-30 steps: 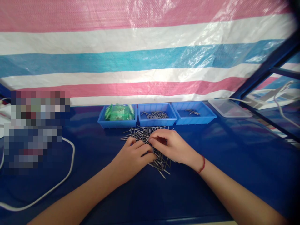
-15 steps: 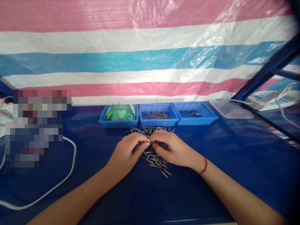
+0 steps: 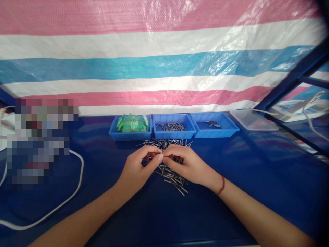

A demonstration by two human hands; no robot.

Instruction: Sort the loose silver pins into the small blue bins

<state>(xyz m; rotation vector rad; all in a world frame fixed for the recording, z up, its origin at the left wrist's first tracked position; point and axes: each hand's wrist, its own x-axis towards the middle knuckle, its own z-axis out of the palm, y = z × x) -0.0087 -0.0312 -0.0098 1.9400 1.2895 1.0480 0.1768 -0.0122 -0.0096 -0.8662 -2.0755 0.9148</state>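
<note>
A heap of thin metal pins (image 3: 172, 176) lies on the blue table (image 3: 231, 178) in front of three blue bins. Over the heap, my left hand (image 3: 138, 168) and my right hand (image 3: 186, 164) meet fingertip to fingertip, both pinched. What sits between the fingertips is too small to make out; it may be one pin. The left bin (image 3: 130, 132) holds green pieces, the middle bin (image 3: 172, 132) a layer of pins, and the right bin (image 3: 214, 129) a few pins.
A white cable (image 3: 65, 200) curves across the table at the left beside a blurred-out patch. A clear plastic lid or tray (image 3: 253, 120) lies right of the bins. A striped tarp hangs behind, and a dark blue frame bar (image 3: 290, 80) slants at the right.
My hands rose off the pin heap and drew together, going from pressing on the pins to a fingertip pinch above them. The view shifted slightly.
</note>
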